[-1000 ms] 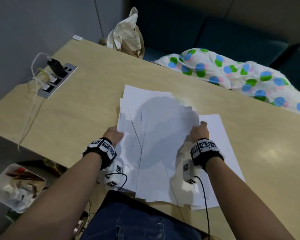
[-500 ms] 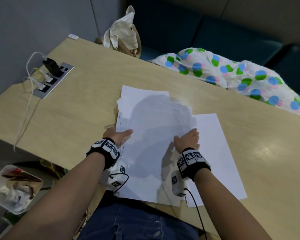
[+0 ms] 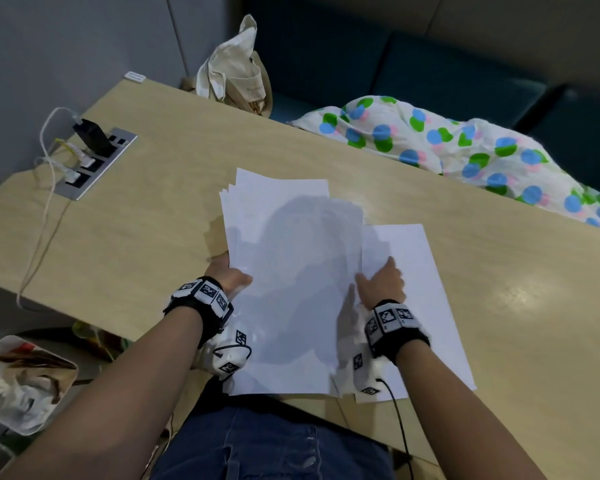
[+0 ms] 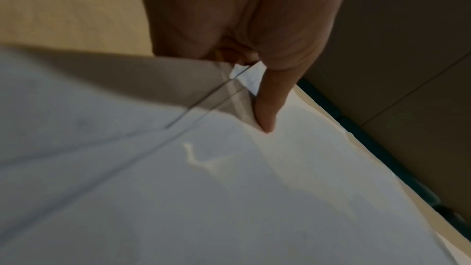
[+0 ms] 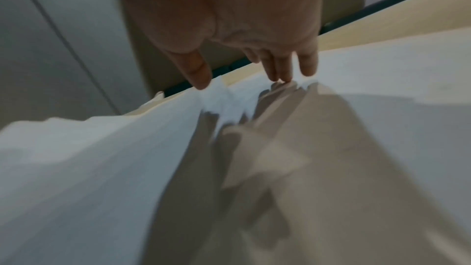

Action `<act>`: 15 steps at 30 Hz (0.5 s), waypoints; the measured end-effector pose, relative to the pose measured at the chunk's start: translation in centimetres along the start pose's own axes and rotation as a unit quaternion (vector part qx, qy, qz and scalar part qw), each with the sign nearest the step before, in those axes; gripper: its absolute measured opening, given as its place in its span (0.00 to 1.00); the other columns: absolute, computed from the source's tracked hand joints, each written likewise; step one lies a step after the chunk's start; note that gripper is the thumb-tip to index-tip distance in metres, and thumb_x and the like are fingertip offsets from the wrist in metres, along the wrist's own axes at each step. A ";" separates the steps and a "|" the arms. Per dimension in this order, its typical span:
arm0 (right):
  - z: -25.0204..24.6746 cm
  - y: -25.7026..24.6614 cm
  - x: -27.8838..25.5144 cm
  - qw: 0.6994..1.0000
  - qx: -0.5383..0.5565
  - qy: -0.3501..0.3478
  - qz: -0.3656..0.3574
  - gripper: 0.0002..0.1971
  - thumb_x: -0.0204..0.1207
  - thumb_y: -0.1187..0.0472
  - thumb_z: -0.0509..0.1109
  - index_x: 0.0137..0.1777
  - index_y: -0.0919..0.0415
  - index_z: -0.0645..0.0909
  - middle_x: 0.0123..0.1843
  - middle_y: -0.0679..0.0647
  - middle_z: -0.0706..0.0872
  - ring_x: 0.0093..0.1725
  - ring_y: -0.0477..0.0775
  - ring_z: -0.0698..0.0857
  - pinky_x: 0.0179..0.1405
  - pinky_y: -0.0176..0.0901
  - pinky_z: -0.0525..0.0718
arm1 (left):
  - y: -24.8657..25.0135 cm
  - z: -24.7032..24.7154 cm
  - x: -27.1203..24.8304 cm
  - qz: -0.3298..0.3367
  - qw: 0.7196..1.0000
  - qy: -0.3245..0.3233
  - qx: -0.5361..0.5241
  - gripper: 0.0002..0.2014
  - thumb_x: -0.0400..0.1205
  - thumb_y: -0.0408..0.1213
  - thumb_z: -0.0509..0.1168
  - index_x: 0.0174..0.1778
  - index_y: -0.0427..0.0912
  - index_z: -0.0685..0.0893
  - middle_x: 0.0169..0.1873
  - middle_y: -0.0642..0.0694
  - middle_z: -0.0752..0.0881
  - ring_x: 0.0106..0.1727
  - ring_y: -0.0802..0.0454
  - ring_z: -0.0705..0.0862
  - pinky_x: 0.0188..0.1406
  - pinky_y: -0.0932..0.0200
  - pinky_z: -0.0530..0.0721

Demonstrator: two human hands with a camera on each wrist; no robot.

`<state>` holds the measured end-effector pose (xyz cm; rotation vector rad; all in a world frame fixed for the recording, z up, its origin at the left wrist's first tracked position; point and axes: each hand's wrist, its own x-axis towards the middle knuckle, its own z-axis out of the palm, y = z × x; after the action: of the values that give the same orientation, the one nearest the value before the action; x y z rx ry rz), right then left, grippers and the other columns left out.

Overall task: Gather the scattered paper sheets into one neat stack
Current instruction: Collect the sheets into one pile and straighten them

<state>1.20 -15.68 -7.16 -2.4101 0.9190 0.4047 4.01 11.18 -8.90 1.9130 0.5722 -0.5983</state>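
**Stray sheet sitting right of the pile**

The left hand (image 3: 227, 277) is pinching the left edge of the main pile (image 3: 288, 271), thumb on top. The right hand (image 3: 381, 280) is lying open, fingers straight, on the single sheet (image 3: 426, 289). That sheet is lying just right of the pile on the table (image 3: 153, 220), partly overlapping it, long axis running away from the person. The right hand is nearer, so a leftward slide looks likely.

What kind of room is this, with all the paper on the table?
Probably an office or meeting room. The long wooden table has a built-in power socket panel with chargers plugged in, loose paper sheets lie on it, and a dark padded bench runs behind.
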 end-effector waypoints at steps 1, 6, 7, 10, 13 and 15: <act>-1.1 0.8 0.4 0.999 -0.005 0.020 0.041 0.40 0.74 0.54 0.71 0.80 0.62 0.54 0.78 0.64 0.64 0.77 0.66 0.65 0.73 0.62 0.67 | 0.0 0.0 -0.1 0.000 1.000 0.001 0.000 0.26 0.74 0.25 0.71 0.70 0.38 0.77 0.61 0.42 0.84 0.64 0.41 0.83 0.61 0.55 0.78; -4.9 5.8 1.6 0.982 -0.050 0.031 0.178 0.53 0.58 0.45 0.83 0.77 0.65 0.56 0.77 0.66 0.61 0.77 0.69 0.61 0.71 0.67 0.67 | 0.2 0.4 -0.5 0.010 0.998 0.019 -0.060 0.25 0.75 0.20 0.66 0.69 0.36 0.78 0.58 0.42 0.84 0.60 0.43 0.83 0.62 0.53 0.79; -5.0 6.4 1.6 0.982 -0.048 0.029 0.182 0.55 0.56 0.44 0.84 0.76 0.64 0.57 0.76 0.66 0.61 0.76 0.70 0.62 0.71 0.69 0.69 | 0.4 0.4 -0.7 0.006 0.997 0.025 -0.079 0.23 0.75 0.19 0.65 0.67 0.36 0.80 0.55 0.42 0.85 0.58 0.43 0.84 0.63 0.51 0.80; -5.0 7.3 1.6 0.983 -0.049 0.006 0.180 0.58 0.53 0.39 0.83 0.77 0.64 0.55 0.76 0.66 0.63 0.75 0.72 0.65 0.71 0.70 0.69 | 0.9 -0.1 -0.6 0.009 0.993 0.040 -0.115 0.23 0.74 0.18 0.65 0.65 0.35 0.81 0.56 0.40 0.87 0.57 0.41 0.85 0.66 0.45 0.81; -4.3 7.5 1.8 0.984 -0.043 -0.017 0.169 0.59 0.54 0.37 0.82 0.78 0.65 0.56 0.74 0.69 0.71 0.76 0.70 0.64 0.71 0.68 0.67 | 1.8 -1.3 -0.7 0.027 0.989 0.020 -0.147 0.24 0.73 0.13 0.63 0.65 0.31 0.79 0.56 0.37 0.85 0.58 0.37 0.84 0.66 0.40 0.80; -4.0 7.2 1.6 0.989 -0.002 -0.027 0.147 0.48 0.59 0.42 0.81 0.72 0.68 0.66 0.65 0.69 0.79 0.67 0.69 0.76 0.62 0.64 0.79 | 2.4 -1.7 -1.0 0.042 0.983 0.006 -0.178 0.25 0.73 0.10 0.61 0.67 0.26 0.77 0.56 0.34 0.83 0.58 0.37 0.82 0.67 0.37 0.78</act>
<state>-2.23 -23.33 -7.27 -2.2588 1.2547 0.5772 4.98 11.71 -5.96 1.5958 0.5629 -0.3994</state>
